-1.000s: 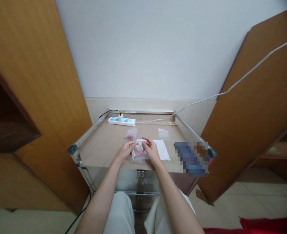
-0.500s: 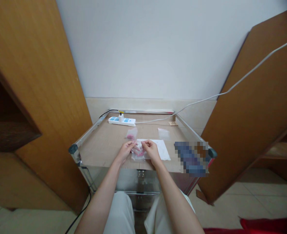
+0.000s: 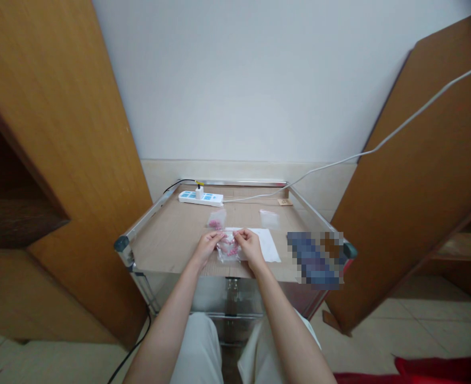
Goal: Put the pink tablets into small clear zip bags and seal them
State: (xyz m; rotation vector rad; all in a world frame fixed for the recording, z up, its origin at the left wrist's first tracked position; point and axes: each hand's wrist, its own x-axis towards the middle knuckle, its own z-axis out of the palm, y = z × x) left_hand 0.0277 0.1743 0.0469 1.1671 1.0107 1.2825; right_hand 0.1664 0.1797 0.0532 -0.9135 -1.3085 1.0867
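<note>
A small clear bag with a string of pink beads inside hangs at the near edge of the table, its top pinched on the left by the left hand and on the right by the right hand, fingertips closed on it. Just right of it I see white paper. Farther back lie a beaded packet to the left and a clear packet to the right. At the far left sits a white power strip, its pale cord running off to the right
</note>
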